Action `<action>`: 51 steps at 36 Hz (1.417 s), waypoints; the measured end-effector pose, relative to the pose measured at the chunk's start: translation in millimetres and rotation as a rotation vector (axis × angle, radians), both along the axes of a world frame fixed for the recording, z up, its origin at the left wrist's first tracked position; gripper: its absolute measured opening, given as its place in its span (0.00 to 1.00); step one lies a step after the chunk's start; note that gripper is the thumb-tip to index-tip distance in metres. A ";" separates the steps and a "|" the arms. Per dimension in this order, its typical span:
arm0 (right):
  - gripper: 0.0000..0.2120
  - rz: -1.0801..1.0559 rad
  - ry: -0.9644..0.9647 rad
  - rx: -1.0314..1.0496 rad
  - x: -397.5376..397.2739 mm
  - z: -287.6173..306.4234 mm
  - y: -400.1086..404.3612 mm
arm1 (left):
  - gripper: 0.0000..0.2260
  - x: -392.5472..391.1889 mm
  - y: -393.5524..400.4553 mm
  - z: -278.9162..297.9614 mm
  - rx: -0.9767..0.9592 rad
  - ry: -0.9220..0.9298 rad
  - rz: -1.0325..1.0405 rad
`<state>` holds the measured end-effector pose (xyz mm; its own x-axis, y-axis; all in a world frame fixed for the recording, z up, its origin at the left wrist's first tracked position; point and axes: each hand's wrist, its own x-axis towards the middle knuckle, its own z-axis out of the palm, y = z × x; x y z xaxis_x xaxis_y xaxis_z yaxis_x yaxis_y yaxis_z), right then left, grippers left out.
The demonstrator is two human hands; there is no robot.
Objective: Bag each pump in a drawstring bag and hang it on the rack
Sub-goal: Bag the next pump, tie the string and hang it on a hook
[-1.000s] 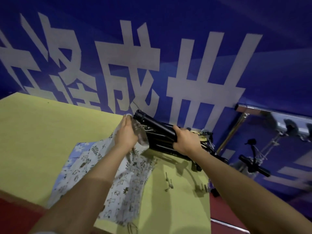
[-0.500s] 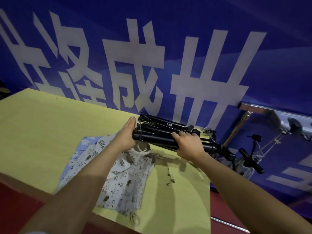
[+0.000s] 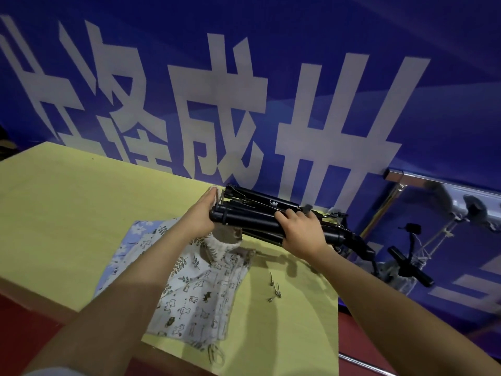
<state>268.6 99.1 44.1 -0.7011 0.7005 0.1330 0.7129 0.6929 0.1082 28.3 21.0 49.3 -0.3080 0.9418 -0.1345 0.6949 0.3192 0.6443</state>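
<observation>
My right hand [image 3: 301, 233] grips a black pump [image 3: 252, 219] around its barrel and holds it level above the yellow table [image 3: 67, 213]. More black pumps [image 3: 268, 203] lie stacked just behind it. My left hand [image 3: 202, 217] holds up the mouth of a white patterned drawstring bag [image 3: 195, 289] right at the pump's left end; the rest of that bag lies flat on the table. A blue flowered bag [image 3: 135, 232] lies under it to the left.
Small metal pins [image 3: 275, 289] lie on the table right of the bags. A chrome rack [image 3: 423, 185] with black pumps hanging [image 3: 406, 261] stands at the right, past the table's edge. A blue banner wall [image 3: 244, 90] runs behind. Red floor shows below.
My right hand lowered the lifted pump from a tilt to level, its left end now at the bag mouth. My left hand kept the bag's opening raised.
</observation>
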 end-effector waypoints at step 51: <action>0.21 0.137 0.325 -0.319 -99.4 2.2 -20.4 | 0.22 18.0 -9.4 34.3 0.435 0.572 0.229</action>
<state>169.2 78.6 46.2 -0.7479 0.6457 0.1540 0.5741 0.7456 -0.3383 46.3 11.6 83.6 -0.4128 0.7774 0.4745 0.9058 0.2955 0.3038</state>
